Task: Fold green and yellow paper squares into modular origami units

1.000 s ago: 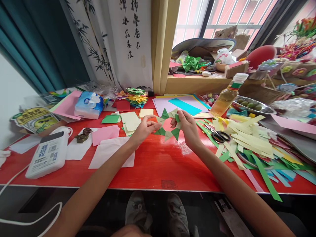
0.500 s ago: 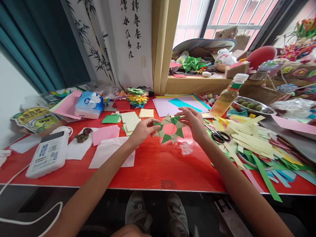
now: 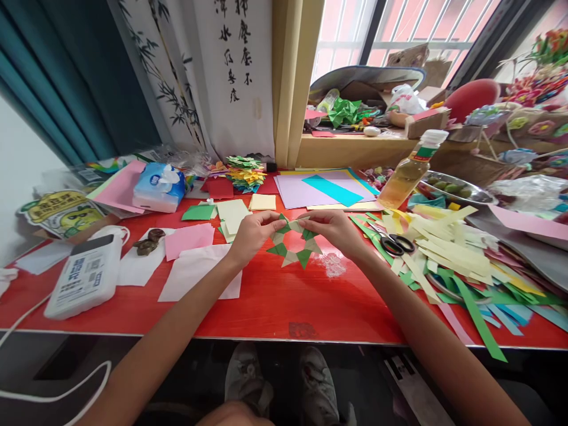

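A folded paper star ring [image 3: 304, 258], made of alternating green and pale cream points around an open middle, is held above the red table [image 3: 275, 316]. My left hand [image 3: 257, 235] pinches its upper left edge between thumb and fingers. On the upper right, my right hand [image 3: 332, 232] grips the ring the same way, fingers closed. Just beyond the ring, a small crumple of clear plastic [image 3: 333, 265] lies on the table. Black-handled scissors [image 3: 396, 244] rest to the right of my right hand.
Paper strips [image 3: 461, 248] are heaped at the right, near a leaning bottle [image 3: 412, 168]. Coloured sheets [image 3: 290, 189] lie at the back beside a stack of folded paper stars [image 3: 246, 174]. On the left are a tissue pack [image 3: 158, 188], a white box [image 3: 86, 277] and loose papers [image 3: 190, 241].
My right hand has come down from raised, loose fingers to a pinch on the ring. The ring has turned and shifted slightly left and down, with both hands now closer together.
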`<action>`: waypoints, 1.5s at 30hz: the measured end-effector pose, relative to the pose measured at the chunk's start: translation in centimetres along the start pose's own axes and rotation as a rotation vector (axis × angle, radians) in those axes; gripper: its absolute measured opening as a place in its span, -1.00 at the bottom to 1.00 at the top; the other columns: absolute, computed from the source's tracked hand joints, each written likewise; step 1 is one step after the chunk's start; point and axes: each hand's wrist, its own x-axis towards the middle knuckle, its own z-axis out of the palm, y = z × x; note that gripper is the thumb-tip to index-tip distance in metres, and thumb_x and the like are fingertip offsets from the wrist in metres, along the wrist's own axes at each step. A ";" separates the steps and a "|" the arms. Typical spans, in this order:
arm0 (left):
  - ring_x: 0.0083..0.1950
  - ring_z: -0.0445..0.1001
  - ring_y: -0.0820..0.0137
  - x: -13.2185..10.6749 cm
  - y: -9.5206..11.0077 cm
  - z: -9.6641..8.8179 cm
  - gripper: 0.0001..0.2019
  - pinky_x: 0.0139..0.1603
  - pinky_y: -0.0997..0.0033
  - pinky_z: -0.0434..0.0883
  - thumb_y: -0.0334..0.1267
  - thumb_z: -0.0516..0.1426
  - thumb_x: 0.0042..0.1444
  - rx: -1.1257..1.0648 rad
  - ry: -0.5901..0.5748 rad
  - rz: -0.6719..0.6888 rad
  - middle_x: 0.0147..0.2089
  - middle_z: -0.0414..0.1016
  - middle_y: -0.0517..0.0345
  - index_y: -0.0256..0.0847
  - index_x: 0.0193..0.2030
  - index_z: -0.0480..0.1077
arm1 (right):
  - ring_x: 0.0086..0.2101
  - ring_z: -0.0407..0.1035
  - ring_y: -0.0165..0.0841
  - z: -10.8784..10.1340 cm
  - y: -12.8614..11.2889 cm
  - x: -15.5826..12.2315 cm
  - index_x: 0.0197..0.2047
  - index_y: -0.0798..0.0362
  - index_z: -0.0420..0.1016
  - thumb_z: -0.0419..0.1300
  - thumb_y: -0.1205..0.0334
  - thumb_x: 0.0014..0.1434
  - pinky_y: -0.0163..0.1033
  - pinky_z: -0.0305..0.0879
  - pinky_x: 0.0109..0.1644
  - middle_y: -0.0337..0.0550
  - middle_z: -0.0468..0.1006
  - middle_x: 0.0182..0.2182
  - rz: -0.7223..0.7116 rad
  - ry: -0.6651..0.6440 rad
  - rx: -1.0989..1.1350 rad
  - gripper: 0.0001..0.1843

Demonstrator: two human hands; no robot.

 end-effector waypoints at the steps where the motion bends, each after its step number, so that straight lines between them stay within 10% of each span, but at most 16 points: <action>1: -0.41 0.31 0.47 0.0 -0.1 0.0 -0.77 -0.37 0.46 0.26 -0.09 0.12 -0.03 0.018 -0.003 -0.001 -0.44 0.39 0.18 -0.23 -0.39 0.42 | -0.40 0.35 -0.40 0.1 -0.1 -0.1 -0.31 0.12 0.51 0.13 0.06 0.05 -0.27 0.28 -0.33 -0.12 0.51 -0.40 -0.003 0.003 -0.003 -0.70; 17: -0.27 0.43 0.35 0.3 -0.4 0.1 -0.71 -0.20 0.39 0.32 -0.07 0.14 -0.05 -0.066 0.013 -0.074 -0.31 0.50 0.06 -0.25 -0.29 0.45 | -0.41 0.36 -0.40 0.5 0.0 0.2 -0.37 0.14 0.49 0.13 0.03 0.04 -0.28 0.28 -0.31 -0.13 0.49 -0.46 0.072 0.027 0.058 -0.68; 25: -0.34 0.43 0.46 0.5 -0.9 -0.5 -0.74 -0.27 0.44 0.33 -0.13 0.13 -0.03 -0.317 0.298 -0.061 -0.35 0.49 0.08 -0.27 -0.27 0.37 | -0.29 0.38 -0.37 -0.1 -0.3 0.2 -0.23 0.11 0.47 0.15 0.03 0.02 -0.21 0.32 -0.15 -0.09 0.50 -0.29 0.175 -0.013 0.229 -0.66; 35: -0.34 0.44 0.46 0.7 -1.2 -0.5 -0.77 -0.33 0.49 0.33 -0.16 0.15 -0.08 -0.418 0.300 -0.161 -0.35 0.50 0.10 -0.27 -0.32 0.36 | -0.31 0.40 -0.37 1.6 1.0 0.4 -0.27 0.08 0.41 0.02 -0.10 0.09 -0.24 0.37 -0.19 -0.09 0.48 -0.31 0.169 0.093 0.467 -0.60; 45: -0.27 0.41 0.43 0.4 -0.6 -0.2 -0.65 -0.23 0.45 0.33 -0.07 0.15 -0.07 -0.227 0.197 -0.097 -0.29 0.46 0.11 -0.22 -0.18 0.40 | -0.42 0.34 -0.41 1.3 0.7 0.2 -0.42 0.12 0.39 0.06 0.04 0.09 -0.31 0.26 -0.28 -0.17 0.45 -0.46 0.076 0.053 0.183 -0.70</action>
